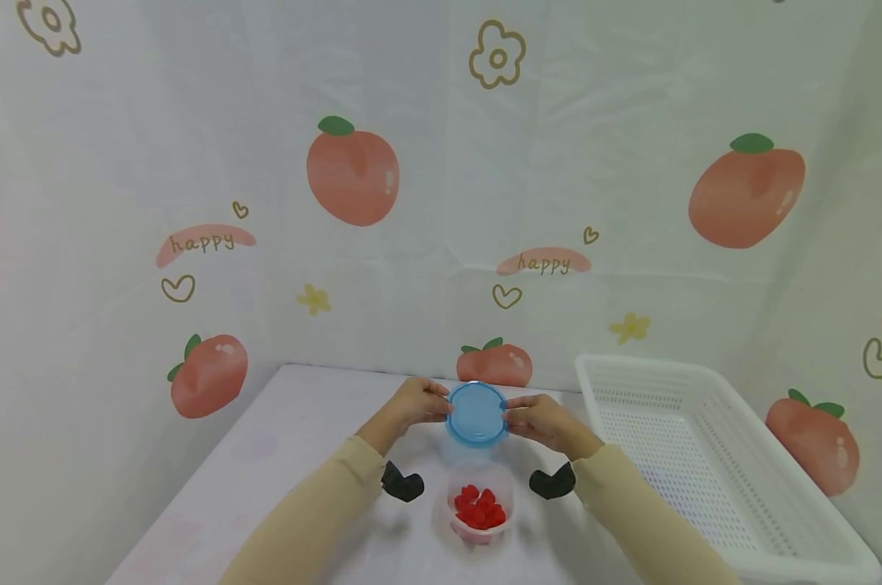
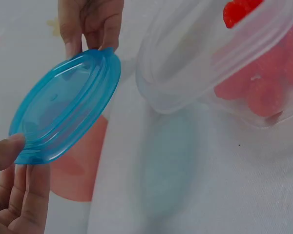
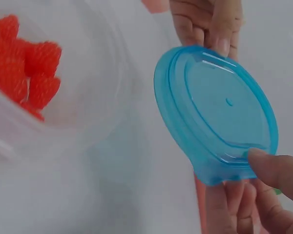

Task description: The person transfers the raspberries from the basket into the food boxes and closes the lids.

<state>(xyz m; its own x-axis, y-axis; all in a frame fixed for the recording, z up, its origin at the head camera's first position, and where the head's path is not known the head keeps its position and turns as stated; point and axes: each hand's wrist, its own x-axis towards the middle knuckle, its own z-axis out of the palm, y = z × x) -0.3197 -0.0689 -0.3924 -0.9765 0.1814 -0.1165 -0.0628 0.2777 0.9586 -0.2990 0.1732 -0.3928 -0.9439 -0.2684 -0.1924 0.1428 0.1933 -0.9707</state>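
Note:
A round translucent blue lid [image 1: 477, 415] is held up above the table, tilted so its face shows in the head view. My left hand [image 1: 420, 401] pinches its left edge, thumb on one face and fingers behind. On the opposite edge my right hand [image 1: 542, 421] pinches it the same way, as the right wrist view shows with the thumb on the lid [image 3: 224, 107]. Nearer to me stands a clear plastic bowl [image 1: 510, 487] without a cover. Several red raspberries [image 1: 480, 510] lie in it; their bumpy surface shows up close in the right wrist view [image 3: 41, 58].
A large white perforated plastic basket [image 1: 704, 455] stands at the right, beside my right forearm. The pale table [image 1: 265, 455] ends at a back wall sheet [image 1: 411, 301] printed with peaches, hearts and flowers. The lid casts a bluish shadow [image 2: 168, 165] on the table.

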